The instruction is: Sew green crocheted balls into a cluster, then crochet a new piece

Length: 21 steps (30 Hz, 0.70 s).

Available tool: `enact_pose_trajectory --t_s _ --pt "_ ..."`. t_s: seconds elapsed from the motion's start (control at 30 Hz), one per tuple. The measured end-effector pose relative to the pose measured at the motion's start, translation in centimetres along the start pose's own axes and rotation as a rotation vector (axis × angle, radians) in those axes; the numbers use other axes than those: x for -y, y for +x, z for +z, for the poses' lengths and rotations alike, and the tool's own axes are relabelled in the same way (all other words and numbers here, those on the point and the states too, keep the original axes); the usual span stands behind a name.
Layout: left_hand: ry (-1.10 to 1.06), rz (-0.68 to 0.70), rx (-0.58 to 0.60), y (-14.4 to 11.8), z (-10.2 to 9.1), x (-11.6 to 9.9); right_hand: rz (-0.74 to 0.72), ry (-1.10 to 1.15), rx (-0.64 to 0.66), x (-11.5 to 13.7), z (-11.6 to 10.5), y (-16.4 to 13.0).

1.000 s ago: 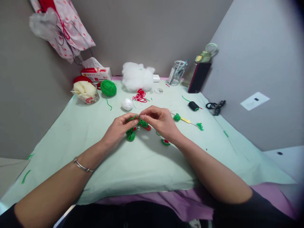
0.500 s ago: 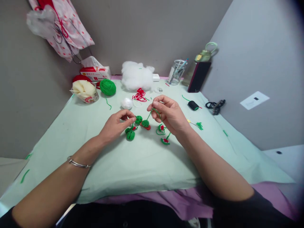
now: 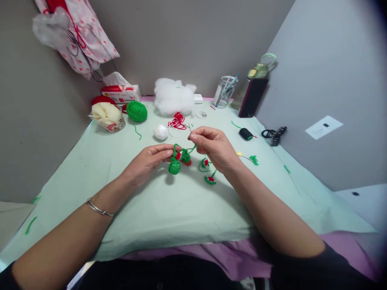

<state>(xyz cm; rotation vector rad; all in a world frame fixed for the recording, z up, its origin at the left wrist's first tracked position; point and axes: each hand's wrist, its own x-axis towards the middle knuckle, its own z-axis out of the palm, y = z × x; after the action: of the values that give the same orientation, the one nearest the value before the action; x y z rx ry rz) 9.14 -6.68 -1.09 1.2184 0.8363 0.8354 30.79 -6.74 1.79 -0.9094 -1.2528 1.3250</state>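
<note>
My left hand (image 3: 154, 158) pinches a small green crocheted piece with red and white (image 3: 178, 155); a round green crocheted ball (image 3: 174, 168) hangs below its fingertips. Between thumb and forefinger of my right hand (image 3: 208, 141) is a thin needle (image 3: 190, 127), pointing up. Green yarn (image 3: 191, 149) runs from the right fingers to the crocheted work. An orange-brown flat piece (image 3: 187, 162) lies partly hidden behind the work. To the right of it, two small green-and-red crocheted pieces (image 3: 205, 162) rest on the pale green cloth (image 3: 193, 213).
White stuffing (image 3: 174, 97), a white yarn ball (image 3: 161, 132), tangled red yarn (image 3: 178, 121) and a green yarn ball (image 3: 137, 111) lie farther back. A phone (image 3: 253, 98) leans on a bottle (image 3: 259, 71) beside a pen cup (image 3: 226, 92). Black thread (image 3: 246, 134) sits at right.
My left hand has lifted the green crocheted pieces and turned them, with the ball now hanging. My right hand has dropped slightly, and the needle now shows upright in its fingers.
</note>
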Motion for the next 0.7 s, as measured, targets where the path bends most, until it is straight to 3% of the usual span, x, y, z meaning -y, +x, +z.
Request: enact_pose_trajectory --t_s 0.27,0.57,0.7 --pt "-0.069 0.006 -0.043 0.06 -0.21 -0.07 0.021 -0.060 0.153 -0.53 0.60 -0.45" --pt "-0.092 -0.023 -0.118 0.10 0.00 0.03 -0.029 -0.083 0.102 -0.71 0.79 -0.36" --pt "-0.086 0.000 -0.055 0.18 -0.09 0.26 0.011 -0.032 0.059 -0.91 0.75 -0.25"
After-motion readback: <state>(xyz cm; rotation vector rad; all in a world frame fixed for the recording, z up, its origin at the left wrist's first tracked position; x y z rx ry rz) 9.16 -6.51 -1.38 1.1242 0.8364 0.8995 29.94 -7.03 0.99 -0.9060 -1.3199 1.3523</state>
